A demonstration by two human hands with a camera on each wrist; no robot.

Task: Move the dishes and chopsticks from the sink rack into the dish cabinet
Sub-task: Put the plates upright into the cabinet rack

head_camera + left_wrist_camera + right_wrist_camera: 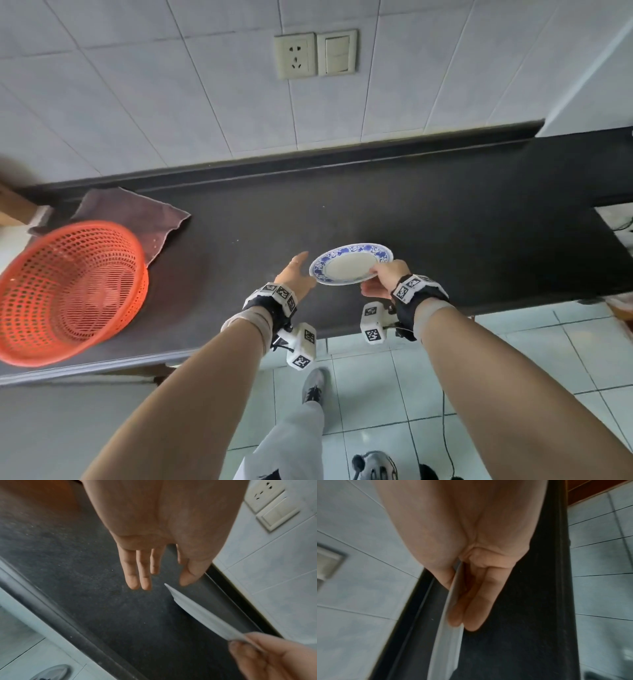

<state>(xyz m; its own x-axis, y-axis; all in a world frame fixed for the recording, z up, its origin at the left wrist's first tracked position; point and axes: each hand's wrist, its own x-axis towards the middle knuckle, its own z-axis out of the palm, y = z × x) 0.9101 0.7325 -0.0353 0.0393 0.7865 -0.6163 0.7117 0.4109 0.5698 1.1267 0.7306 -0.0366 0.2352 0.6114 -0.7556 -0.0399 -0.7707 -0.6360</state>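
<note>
Our right hand point(380, 279) pinches the rim of a blue-patterned plate point(349, 263) above the dark bench point(445, 212); our left hand point(294, 275) hovers beside it, fingers straight. Glazed, stiff, breakable: support its underside.

The dark stone countertop point(428, 219) lies open ahead and right of both hands, obstructed at left by the orange perforated plastic basket point(65, 291) apparently overlapping a brown cloth point(137, 212).

basket point(68, 291) on counter point(376, 212) far left | cloth point(137, 212) behind it | plate point(349, 263) right, above counter
</note>
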